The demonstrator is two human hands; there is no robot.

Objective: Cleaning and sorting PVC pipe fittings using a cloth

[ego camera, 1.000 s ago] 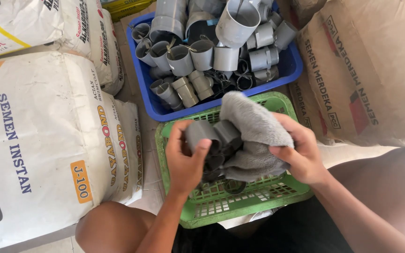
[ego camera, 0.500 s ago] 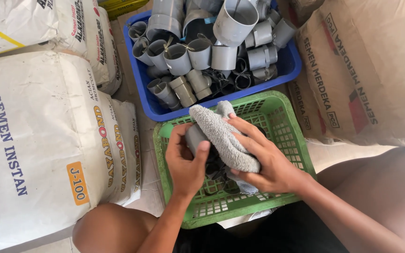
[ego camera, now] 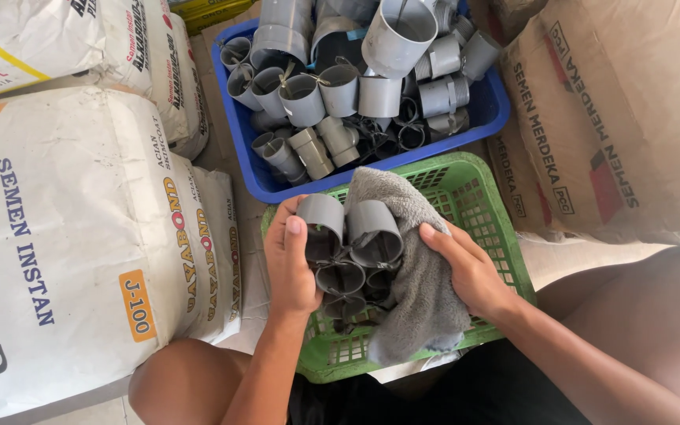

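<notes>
Our left hand [ego camera: 293, 264] is closed around a bunch of short grey pipe pieces [ego camera: 348, 252] that look tied together. We hold the bunch just above the green basket [ego camera: 489, 228]. Our right hand [ego camera: 470, 271] grips a soft grey cloth [ego camera: 423, 291] and presses it against the side of the bunch.

We think the pipe pieces are hard plastic. They are stiff and smooth, so they may slip a bit. They look light, but the bunch is lumpy and the pieces may wiggle. The best place to hold seems to be around the outside, with fingers wrapped over the round sides. The cloth is floppy and easy to squeeze.

A blue bin [ego camera: 238, 165] full of more grey pipe parts sits behind the basket. Big paper sacks [ego camera: 64, 236] stand on both sides.
</notes>
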